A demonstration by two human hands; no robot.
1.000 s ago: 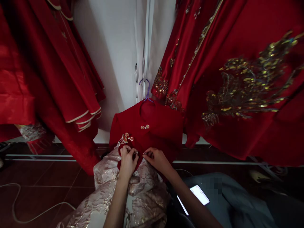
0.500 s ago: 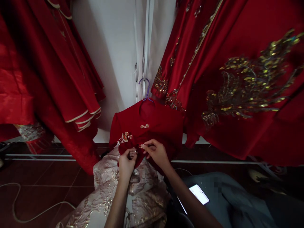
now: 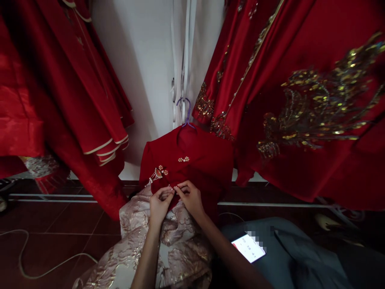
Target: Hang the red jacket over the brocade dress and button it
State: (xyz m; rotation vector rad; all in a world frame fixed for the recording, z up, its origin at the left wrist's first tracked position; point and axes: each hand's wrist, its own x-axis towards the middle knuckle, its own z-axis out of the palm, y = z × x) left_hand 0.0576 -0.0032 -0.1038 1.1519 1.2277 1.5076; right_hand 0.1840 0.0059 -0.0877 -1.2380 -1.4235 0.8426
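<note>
The jacket (image 3: 192, 160) on the purple hanger (image 3: 187, 114) is deep red, its small clasps (image 3: 183, 159) seemingly pearl and gold, above a pale pink skirt (image 3: 135, 249) with gold brocade swirls. The robe (image 3: 300, 80) at right is red with gold sequin embroidery; the garments (image 3: 90, 100) at left, red with cream piping.

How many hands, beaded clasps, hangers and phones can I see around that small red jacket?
Hands pinching the red jacket: 2, the left hand and the right hand
Beaded clasps: 2
Purple hanger: 1
Lit phone: 1
Total: 6
</note>
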